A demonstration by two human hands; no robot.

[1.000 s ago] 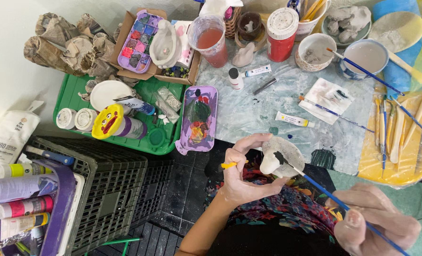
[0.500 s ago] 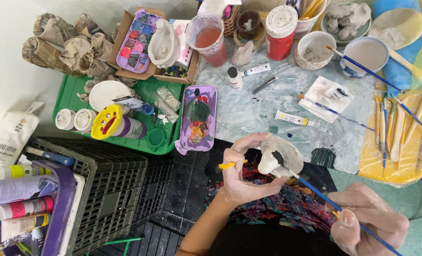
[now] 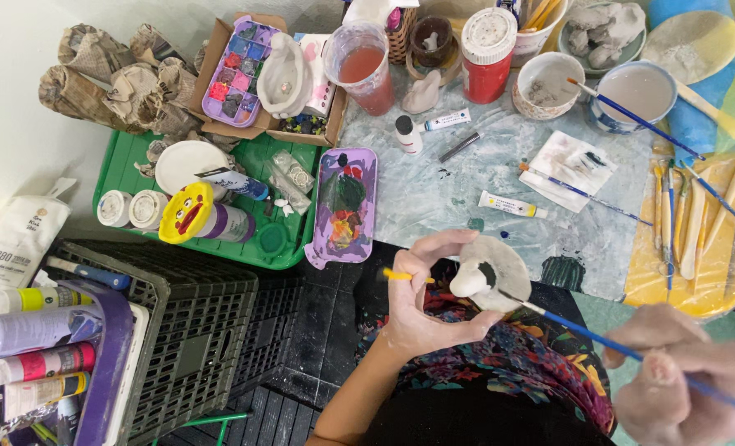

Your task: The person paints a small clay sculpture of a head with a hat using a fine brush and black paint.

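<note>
My left hand grips a small white clay figure on a round pale base, held over my lap. A thin yellow stick pokes out between its fingers. My right hand, blurred at the lower right, holds a blue-handled paintbrush. The brush tip rests on a dark painted spot on the figure. A purple paint palette with mixed colours lies on the table just left of the figure.
A green tray holds paint jars and tubes. A black crate stands at the lower left beside spray cans. Cups of water, bowls, a red jar, loose brushes on a yellow mat and a paint tube crowd the table.
The brush tip has shifted slightly on the figure, and my right hand has drifted a little to the right. My left hand stays in place.
</note>
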